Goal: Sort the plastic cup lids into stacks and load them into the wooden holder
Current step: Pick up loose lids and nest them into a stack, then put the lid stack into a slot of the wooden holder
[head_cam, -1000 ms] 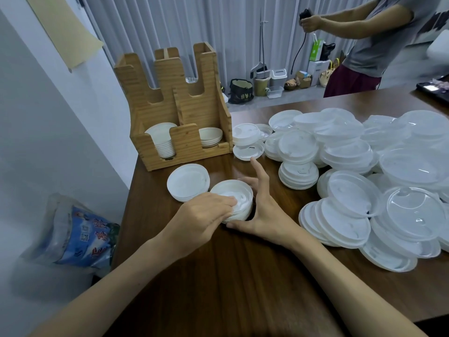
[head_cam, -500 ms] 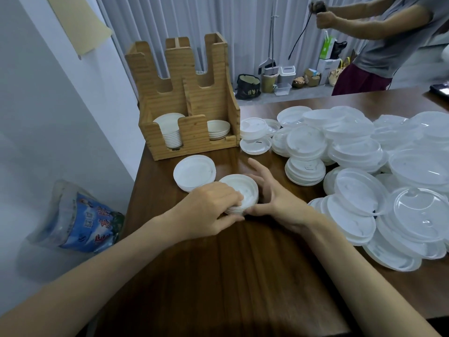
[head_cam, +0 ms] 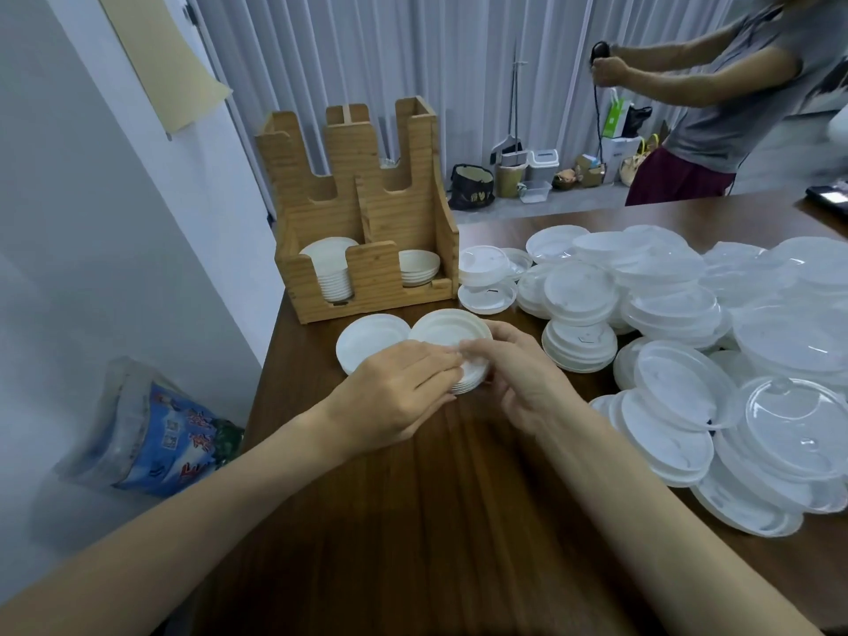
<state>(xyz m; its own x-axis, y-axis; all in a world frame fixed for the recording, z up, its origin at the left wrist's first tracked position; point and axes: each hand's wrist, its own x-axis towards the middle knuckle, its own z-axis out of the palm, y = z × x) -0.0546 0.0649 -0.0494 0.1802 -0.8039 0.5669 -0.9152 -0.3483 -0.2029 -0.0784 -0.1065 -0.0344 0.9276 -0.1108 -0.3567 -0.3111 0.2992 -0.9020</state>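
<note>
Both of our hands are closed on one small stack of white lids (head_cam: 452, 342). The left hand (head_cam: 399, 397) curls its fingers over the near left edge, and the right hand (head_cam: 518, 374) wraps the right edge, with the fingertips of the two nearly meeting on top. The stack sits between our hands, in front of the wooden holder (head_cam: 367, 222) and touching a second stack (head_cam: 371, 342) on its left. It looks tipped up toward us, though we cannot tell whether it is clear of the tabletop (head_cam: 436, 521). Half a second ago it lay flat with our hands at its sides. A second ago our right forefinger stood straight, and now it is curled in.
</note>
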